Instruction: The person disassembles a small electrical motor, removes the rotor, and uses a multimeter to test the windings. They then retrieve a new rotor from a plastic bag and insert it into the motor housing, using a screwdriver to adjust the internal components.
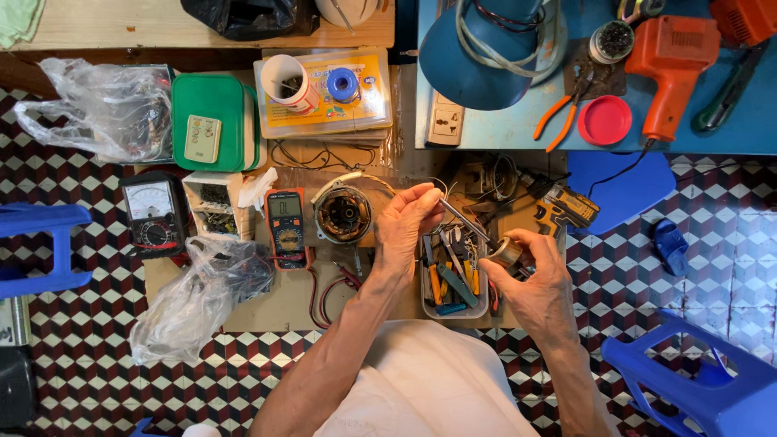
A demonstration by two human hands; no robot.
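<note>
1. So the left hand (407, 229) comes up from 6 o'clock with the forearm angled in from the lower left. The wrist is bent, the back of the hand faces the camera, and the fingers are curled together, pinching the upper end of a thin grey metal rod (465, 222) near the fingertips.

2. The right hand (534, 279) sits at about 4 o'clock from the left one, forearm coming in from the lower right. Fingers and thumb are wrapped closed around a small round brass-coloured metal cylinder (507, 252), which the rod's lower end seems to run into. Can't tell exactly how the two join.

3. Both hands hover just above a clear plastic tray of small hand tools (453, 283), which sits on the brown cardboard sheet (275, 303) on the tiled floor.

4. At 9 o'clock from the left hand, just beside it, there's a round open motor housing with copper windings (343, 214). Further out the same way is an orange digital multimeter (287, 229), then a black analogue meter (151, 214).

5. At 1 o'clock from the right hand lies a yellow and black cordless drill (562, 209).

6. Up at 12 o'clock on the blue table (502, 125): orange-handled pliers (558, 117), a red round lid (605, 120) and an orange plastic heat gun (670, 69).

7. A crumpled clear plastic bag (190, 303) sits at 8 o'clock, well apart from the hands.
</note>
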